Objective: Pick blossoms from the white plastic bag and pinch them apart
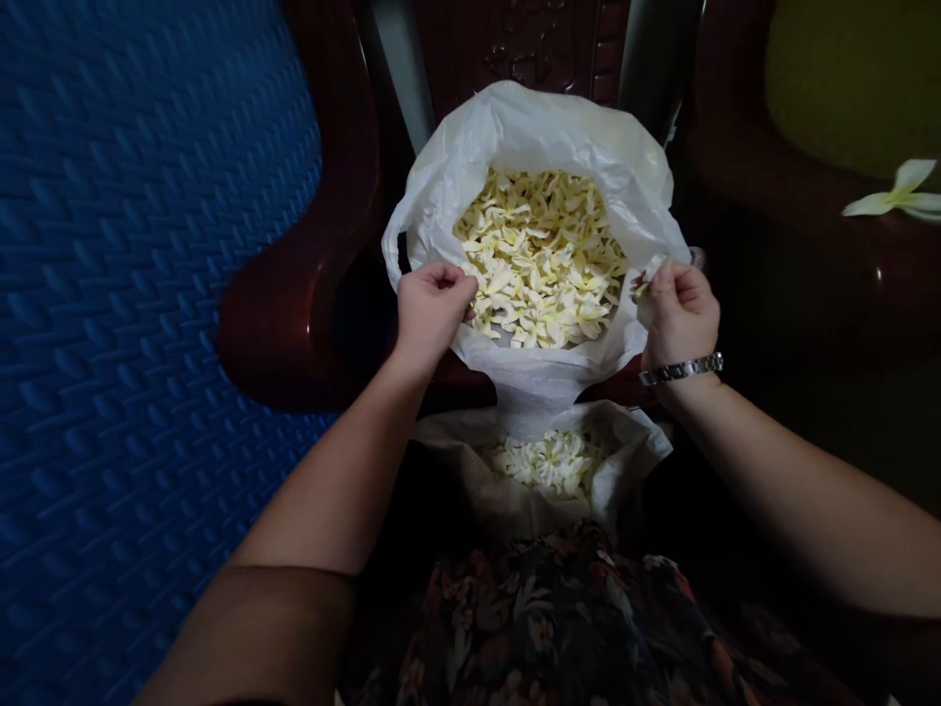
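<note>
A white plastic bag (544, 113) stands wide open in front of me, filled with pale yellow-white flowers (540, 255). My left hand (435, 306) is closed in a pinch at the bag's left rim, its fingertips beside the flowers; what they hold is hidden. At the right rim, my right hand (683, 306) is closed, pinching a small pale piece (654, 270) with a dark reddish end, which looks like a flower. Nearer my lap, a second white bag (470, 456) holds whiter petals (555, 461).
The large bag rests on a dark red-brown chair (515, 44) with carved back and curved arms. Blue woven-textured surface (147, 294) fills the left side. A single white flower (901, 196) lies at the far right, near a dim olive-coloured surface (860, 88).
</note>
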`<state>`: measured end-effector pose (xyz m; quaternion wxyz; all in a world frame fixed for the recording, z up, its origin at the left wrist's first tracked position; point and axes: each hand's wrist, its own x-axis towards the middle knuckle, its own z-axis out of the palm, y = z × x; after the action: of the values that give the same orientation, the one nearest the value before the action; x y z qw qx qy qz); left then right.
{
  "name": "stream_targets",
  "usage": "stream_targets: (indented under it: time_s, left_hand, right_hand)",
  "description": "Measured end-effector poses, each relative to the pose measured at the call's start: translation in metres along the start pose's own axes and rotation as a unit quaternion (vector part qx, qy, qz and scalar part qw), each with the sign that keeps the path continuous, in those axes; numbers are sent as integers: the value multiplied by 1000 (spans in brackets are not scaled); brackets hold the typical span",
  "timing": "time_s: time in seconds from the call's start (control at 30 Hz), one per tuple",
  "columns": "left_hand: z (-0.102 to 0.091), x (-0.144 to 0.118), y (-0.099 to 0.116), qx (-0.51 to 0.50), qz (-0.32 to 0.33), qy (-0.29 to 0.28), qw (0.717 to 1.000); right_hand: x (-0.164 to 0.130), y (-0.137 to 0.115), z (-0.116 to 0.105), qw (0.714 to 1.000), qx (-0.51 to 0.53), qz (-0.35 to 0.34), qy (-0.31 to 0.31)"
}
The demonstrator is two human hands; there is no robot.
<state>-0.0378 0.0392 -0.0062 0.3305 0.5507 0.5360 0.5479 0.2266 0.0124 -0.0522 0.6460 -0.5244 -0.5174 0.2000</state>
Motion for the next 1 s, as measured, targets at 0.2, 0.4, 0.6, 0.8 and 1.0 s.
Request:
stream_targets:
  time_s: [0.2, 0.4, 0.6, 0.8, 1.0]
  left_hand:
    - [-3, 2, -2, -50, -6, -61, 997]
    - [-1, -8, 6, -75, -43, -129, 988]
    - [10, -26, 16, -59, -98, -276, 954]
    - [23, -40, 20, -88, -132, -316, 936]
    - [22, -42, 24, -100, -134, -308, 937]
  right_hand:
    - [-31, -14, 9, 904, -77, 25, -420]
    - [-49, -9, 14, 863, -99, 29, -494]
    - [-36, -29, 20, 932, 86, 136, -325]
    - [-43, -39, 30, 912, 169, 232, -294]
    - [-44, -38, 31, 910, 208, 256, -253]
